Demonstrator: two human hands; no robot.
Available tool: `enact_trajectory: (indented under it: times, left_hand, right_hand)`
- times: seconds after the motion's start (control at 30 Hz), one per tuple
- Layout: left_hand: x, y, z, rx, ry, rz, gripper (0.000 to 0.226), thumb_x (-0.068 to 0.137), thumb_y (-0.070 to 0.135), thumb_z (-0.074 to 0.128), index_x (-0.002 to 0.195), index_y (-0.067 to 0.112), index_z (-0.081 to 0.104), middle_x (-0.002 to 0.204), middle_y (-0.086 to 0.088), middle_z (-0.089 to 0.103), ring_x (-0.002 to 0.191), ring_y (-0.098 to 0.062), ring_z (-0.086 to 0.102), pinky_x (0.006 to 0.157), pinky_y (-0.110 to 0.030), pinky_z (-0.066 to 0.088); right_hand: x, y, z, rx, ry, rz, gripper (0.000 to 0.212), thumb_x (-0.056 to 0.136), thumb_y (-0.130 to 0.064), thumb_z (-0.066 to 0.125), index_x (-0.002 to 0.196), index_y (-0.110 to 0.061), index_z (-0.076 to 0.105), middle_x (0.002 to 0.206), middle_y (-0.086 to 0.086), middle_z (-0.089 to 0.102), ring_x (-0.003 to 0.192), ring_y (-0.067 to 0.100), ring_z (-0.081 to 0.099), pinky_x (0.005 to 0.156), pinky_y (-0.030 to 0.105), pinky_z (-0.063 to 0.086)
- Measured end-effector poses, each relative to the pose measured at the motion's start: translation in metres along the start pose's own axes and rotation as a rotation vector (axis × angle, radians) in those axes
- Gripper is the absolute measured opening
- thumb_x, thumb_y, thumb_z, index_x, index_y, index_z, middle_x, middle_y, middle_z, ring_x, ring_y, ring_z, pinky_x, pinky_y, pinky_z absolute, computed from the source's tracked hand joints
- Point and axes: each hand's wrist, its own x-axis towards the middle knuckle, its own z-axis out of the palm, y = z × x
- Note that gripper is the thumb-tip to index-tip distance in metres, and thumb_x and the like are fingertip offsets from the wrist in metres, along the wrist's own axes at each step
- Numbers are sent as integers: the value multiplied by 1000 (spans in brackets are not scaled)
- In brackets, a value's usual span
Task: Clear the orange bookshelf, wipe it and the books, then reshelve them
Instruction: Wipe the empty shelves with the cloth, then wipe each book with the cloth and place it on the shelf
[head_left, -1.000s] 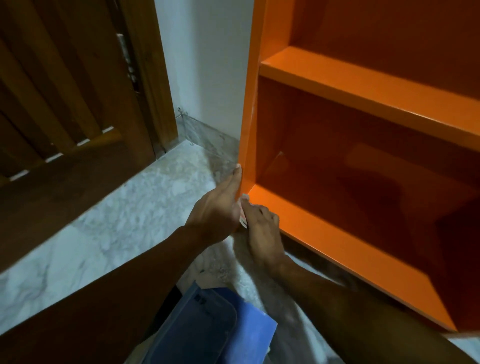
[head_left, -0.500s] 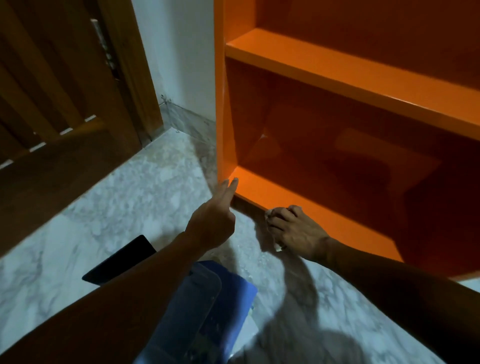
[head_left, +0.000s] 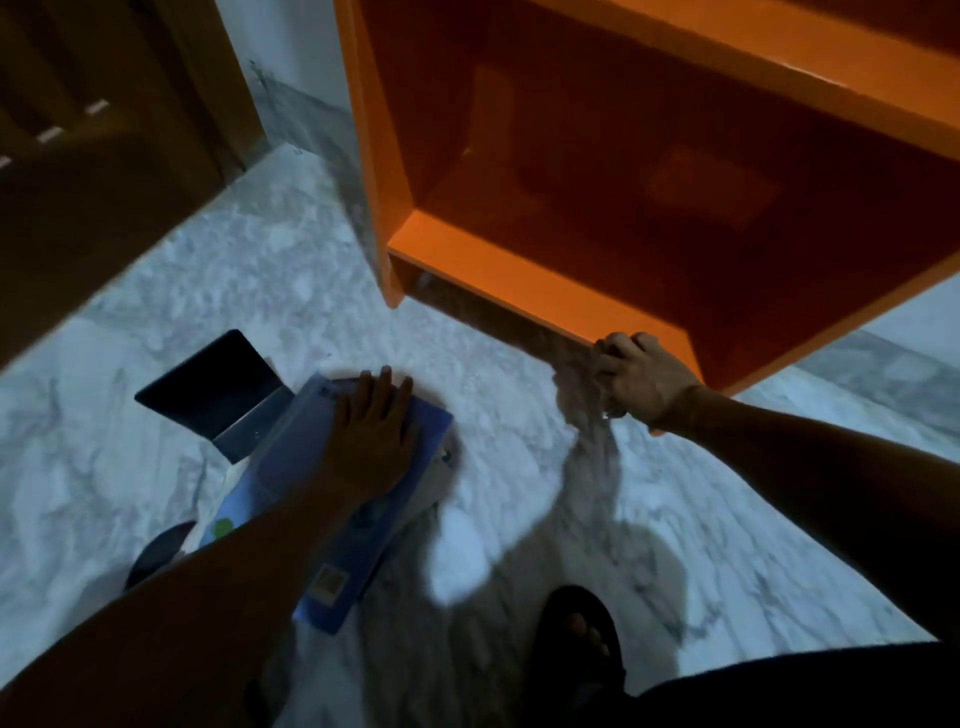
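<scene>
While the left hand (head_left: 371, 441) lies flat, fingers spread, on the blue book (head_left: 358, 514) on the marble floor (head_left: 156, 364), the right hand (head_left: 641, 382) is fisted around a cloth (head_left: 579, 384) at the orange bookshelf (head_left: 519, 280) base; a dark book (head_left: 208, 389) lies alongside.

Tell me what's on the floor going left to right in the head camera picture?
Black book → blue book with the left hand on it → foot in a black sandal → right hand holding a cloth by the orange bookshelf.

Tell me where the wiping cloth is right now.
Head view, right of centre: the cloth hangs from the right hand, just below the orange bookshelf's bottom front edge.
</scene>
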Motion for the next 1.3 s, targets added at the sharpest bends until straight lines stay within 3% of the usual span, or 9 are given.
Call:
enact_trajectory:
  times: [0.13,0.33,0.43,0.57,0.77,0.9,1.03,1.17,1.3]
  left_hand:
    - [-13,6,7,0,-18,-27,88,89,61,9,157,9,27,164,-20,19,148,-49,21,116,-62,15]
    - [-19,7,9,35,-27,-43,98,78,65,-6,160,15,7,168,-11,3,153,-42,6,119,-58,7]
    - [-18,6,14,37,6,-12,91,86,62,6,158,9,23,165,-16,20,148,-48,21,115,-64,19]
    - [-17,7,14,45,7,-27,89,86,62,3,160,12,13,167,-13,10,152,-43,11,118,-60,12]
    - [-15,3,7,36,-46,15,93,79,59,9,158,10,21,165,-14,20,148,-45,22,114,-60,21]
    - [-15,-14,-5,-32,96,83,74,78,47,41,139,7,55,141,-23,53,123,-47,54,101,-55,42]
    - [-18,-39,-14,7,196,-160,74,72,50,58,135,10,59,127,-25,60,101,-44,62,87,-51,48]
    - [-16,-62,-18,-109,60,-393,98,77,66,63,151,8,36,130,-24,57,113,-41,60,96,-49,50]
    - [-14,-61,-32,-253,42,-539,96,71,59,80,144,15,36,130,-17,49,119,-36,56,98,-43,49]
  right_hand:
    - [-34,-1,8,29,-20,41,45,87,-54,56,114,-22,72,136,-5,52,128,30,41,88,41,39]
    - [-67,-1,4,241,-184,221,37,96,-36,56,129,-19,60,130,5,46,119,26,42,95,39,46]
    - [-65,-3,-2,256,-251,258,36,91,-37,63,124,-22,63,125,6,52,116,26,45,97,42,47]
    - [-56,-8,-4,404,-335,316,36,94,-39,54,125,-23,61,123,7,57,114,29,49,92,46,50]
    - [-43,-32,-46,610,-368,125,22,98,-15,55,115,-5,62,90,2,63,77,15,56,66,22,46]
    - [-14,-52,-86,689,-262,44,18,95,-21,57,91,-6,67,82,7,63,69,20,58,67,26,49]
    - [10,-66,-128,715,-197,-19,14,93,-19,56,88,-11,66,81,3,69,60,18,58,60,24,46]
    - [24,-69,-154,807,-184,-42,22,93,-20,56,102,-5,69,94,13,75,66,21,64,47,19,45]
    - [35,-71,-160,871,-160,-39,21,90,-21,58,99,-6,70,87,12,75,65,24,72,60,32,60]
